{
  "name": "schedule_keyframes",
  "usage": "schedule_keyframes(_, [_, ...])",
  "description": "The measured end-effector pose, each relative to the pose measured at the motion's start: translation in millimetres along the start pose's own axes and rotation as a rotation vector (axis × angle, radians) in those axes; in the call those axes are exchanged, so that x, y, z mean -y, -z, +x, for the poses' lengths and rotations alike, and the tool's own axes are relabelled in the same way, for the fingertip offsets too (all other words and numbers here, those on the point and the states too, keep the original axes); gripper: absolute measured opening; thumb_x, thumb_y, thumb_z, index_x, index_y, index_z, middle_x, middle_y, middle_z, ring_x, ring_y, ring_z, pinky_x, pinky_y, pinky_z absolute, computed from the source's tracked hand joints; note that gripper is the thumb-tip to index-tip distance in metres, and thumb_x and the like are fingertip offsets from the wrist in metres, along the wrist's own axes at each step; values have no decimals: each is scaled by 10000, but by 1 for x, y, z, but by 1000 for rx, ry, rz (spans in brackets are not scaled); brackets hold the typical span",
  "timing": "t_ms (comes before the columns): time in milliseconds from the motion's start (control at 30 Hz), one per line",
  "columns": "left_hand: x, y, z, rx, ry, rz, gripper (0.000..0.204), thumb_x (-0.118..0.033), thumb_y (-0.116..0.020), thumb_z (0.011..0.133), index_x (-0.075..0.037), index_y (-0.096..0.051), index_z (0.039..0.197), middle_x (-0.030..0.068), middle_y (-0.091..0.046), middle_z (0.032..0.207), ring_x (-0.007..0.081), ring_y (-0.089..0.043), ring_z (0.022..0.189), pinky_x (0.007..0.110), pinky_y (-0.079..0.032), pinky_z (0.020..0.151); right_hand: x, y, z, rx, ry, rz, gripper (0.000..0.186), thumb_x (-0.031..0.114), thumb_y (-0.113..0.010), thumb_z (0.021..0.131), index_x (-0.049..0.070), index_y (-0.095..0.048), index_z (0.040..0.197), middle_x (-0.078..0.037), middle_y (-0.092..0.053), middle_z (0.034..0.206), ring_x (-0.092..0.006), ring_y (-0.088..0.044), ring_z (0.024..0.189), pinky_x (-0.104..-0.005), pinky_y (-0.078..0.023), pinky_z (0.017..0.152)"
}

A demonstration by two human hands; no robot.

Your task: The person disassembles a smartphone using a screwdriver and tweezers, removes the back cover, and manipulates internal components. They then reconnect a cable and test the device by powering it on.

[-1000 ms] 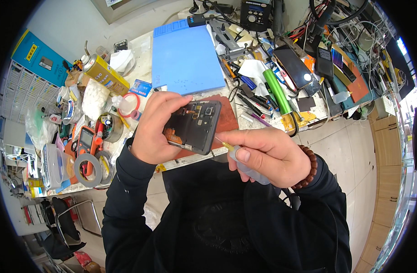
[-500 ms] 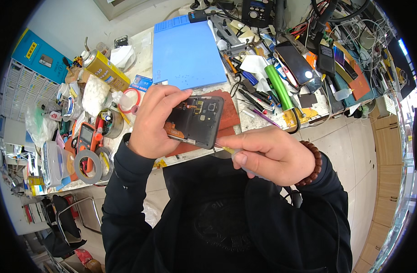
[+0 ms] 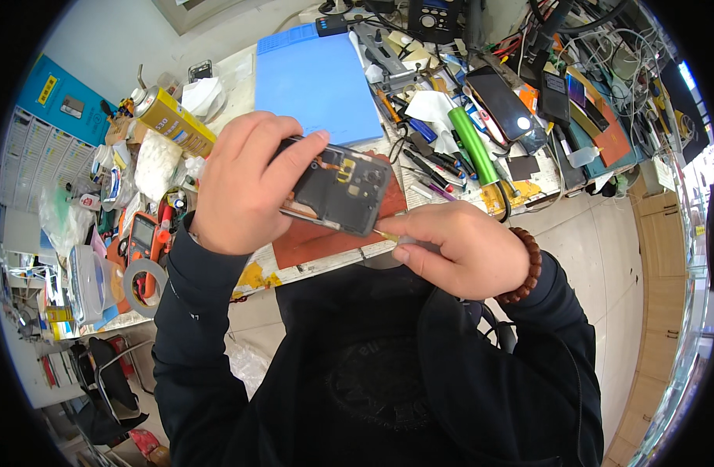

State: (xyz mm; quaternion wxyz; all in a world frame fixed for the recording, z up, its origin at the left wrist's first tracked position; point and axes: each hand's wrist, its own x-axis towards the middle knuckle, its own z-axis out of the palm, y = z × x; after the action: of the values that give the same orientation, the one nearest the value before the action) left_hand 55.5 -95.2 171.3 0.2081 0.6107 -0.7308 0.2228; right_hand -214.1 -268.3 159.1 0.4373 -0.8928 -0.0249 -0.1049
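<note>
My left hand (image 3: 244,183) grips an opened smartphone (image 3: 345,198) from its left end. The phone is a dark shell with bare inner parts, gold-coloured contacts and a copper-coloured strip, and it is tilted above the bench. Fingers lie over its upper edge; the thumb side is hidden behind it. My right hand (image 3: 470,249) is closed on a slim pick-like tool (image 3: 385,235) with a yellowish section. Its thin tip meets or nearly meets the phone's lower right corner; exact contact is too small to tell. Beneath the phone lies a reddish-brown mat (image 3: 310,243).
A blue work mat (image 3: 318,89) lies beyond the phone. On the right are a green cylindrical tool (image 3: 473,144), a dark phone (image 3: 501,101) and several pens. A yellow can (image 3: 174,121), an orange multimeter (image 3: 143,237) and a tape roll (image 3: 145,286) stand left.
My left hand has shifted left and slightly up, and the phone's angle has changed with it. My right hand has moved slightly up and left, keeping the tool at the phone's corner.
</note>
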Motion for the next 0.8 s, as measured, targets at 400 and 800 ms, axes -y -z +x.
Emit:
schedule_keyframes(400, [3, -38, -57, -160, 862, -991, 660, -2, -803, 965, 49, -583, 1585, 172, -659, 1508, 228, -692, 1305, 401, -522, 1187, -148, 85, -120, -1128, -196, 218, 195, 92, -696, 1165, -5, -760, 1321, -40, -815, 1177, -113, -741, 1043, -278, -588, 963])
schedule_keyframes(800, [-12, -53, -49, -93, 908, -1226, 672, -92, -817, 994, 29, -555, 1601, 132, -701, 1418, 206, -695, 1228, 382, -591, 1074, -202, 102, -159, -1467, -205, -37, 442, 83, -770, 1114, -34, -670, 1528, -121, -727, 1465, -167, -724, 1234, -320, -583, 1062])
